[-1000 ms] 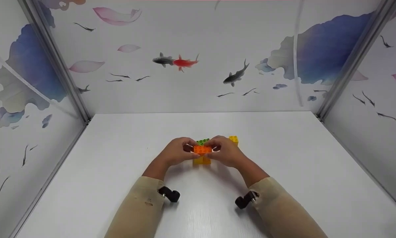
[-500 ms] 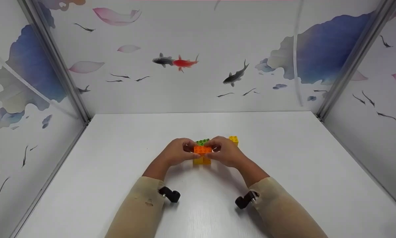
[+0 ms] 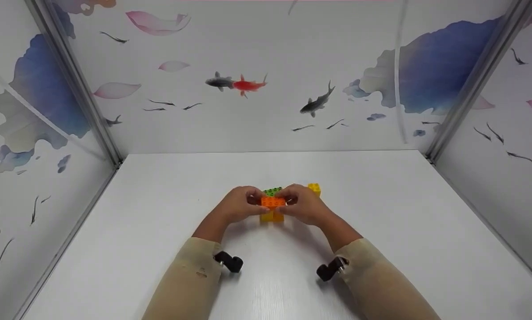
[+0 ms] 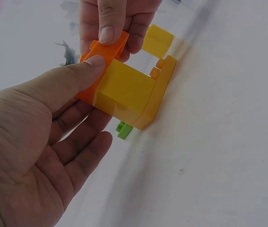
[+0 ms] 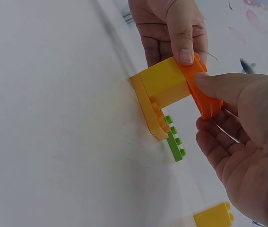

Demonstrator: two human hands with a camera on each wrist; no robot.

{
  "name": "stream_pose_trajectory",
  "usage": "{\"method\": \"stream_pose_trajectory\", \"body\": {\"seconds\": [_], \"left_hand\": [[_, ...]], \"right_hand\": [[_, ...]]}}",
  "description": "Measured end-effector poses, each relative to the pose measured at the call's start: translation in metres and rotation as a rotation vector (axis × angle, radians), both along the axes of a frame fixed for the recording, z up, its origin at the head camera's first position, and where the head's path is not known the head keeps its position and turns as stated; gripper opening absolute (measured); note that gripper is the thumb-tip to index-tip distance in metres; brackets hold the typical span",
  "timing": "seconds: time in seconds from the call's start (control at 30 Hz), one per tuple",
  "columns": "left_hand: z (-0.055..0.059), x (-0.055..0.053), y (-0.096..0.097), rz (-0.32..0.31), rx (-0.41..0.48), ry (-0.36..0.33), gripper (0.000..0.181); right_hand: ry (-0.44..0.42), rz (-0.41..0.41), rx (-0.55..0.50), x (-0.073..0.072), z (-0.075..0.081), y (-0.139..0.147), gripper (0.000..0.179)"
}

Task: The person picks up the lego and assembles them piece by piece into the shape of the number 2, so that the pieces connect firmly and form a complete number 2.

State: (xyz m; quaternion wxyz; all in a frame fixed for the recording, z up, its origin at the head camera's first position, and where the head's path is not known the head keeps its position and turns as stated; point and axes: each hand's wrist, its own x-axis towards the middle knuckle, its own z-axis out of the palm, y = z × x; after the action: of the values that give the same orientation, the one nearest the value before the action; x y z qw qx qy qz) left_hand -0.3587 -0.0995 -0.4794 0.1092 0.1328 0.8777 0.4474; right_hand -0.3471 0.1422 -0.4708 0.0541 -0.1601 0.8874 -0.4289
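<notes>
An orange building brick (image 3: 273,202) with studs is pinched at its left end by my left hand (image 3: 239,205), thumb in front and fingers behind. At its other end my right hand (image 3: 305,205) pinches the same brick. Under it is a taller yellow brick (image 4: 126,87), which stands on one end of a thin light-orange brick (image 5: 147,108) lying on the table. In the right wrist view the orange brick overhangs the yellow one. Whether its underside is fully pressed onto the yellow brick, I cannot tell.
Just behind the stack lies a thin green brick (image 3: 273,191), partly hidden by the hands. A separate yellow brick (image 3: 314,188) stands behind my right hand. The white table (image 3: 159,191) meets printed walls (image 3: 266,129) at its back and sides.
</notes>
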Motion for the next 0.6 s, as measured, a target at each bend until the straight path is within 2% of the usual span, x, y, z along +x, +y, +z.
{"method": "stream_pose_trajectory", "body": {"seconds": [0.3,0.6], "left_hand": [[-0.002,0.000,0.001,0.002,0.009,-0.006,0.030],[0.001,0.001,0.002,0.028,0.004,-0.048,0.029]], "right_hand": [[0.014,-0.014,-0.001,-0.004,0.001,0.008,0.033],[-0.001,-0.101,-0.020,-0.015,0.007,0.025,0.047]]}}
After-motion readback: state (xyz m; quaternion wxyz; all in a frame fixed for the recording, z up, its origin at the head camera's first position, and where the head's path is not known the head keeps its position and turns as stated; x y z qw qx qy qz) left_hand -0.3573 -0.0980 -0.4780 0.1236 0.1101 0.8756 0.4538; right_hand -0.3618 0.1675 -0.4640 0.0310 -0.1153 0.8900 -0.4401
